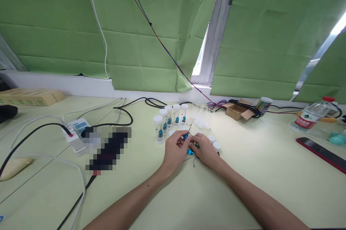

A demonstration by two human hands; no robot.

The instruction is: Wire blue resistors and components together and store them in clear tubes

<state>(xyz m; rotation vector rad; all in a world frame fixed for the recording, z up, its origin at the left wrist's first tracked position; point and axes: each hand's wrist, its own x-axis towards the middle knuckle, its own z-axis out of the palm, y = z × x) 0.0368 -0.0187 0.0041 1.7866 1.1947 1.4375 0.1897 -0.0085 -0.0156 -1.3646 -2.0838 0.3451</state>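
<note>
Centrally, a blue piece (185, 136) sits between both hands, pinched by the left hand (174, 149); whether the right hand (205, 148) grips anything, I cannot tell.

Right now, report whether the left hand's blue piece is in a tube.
Out: the left hand pinches the blue piece directly, its thin rod bare.

Small blue piece (185, 136), thin-stemmed, tilted
</note>
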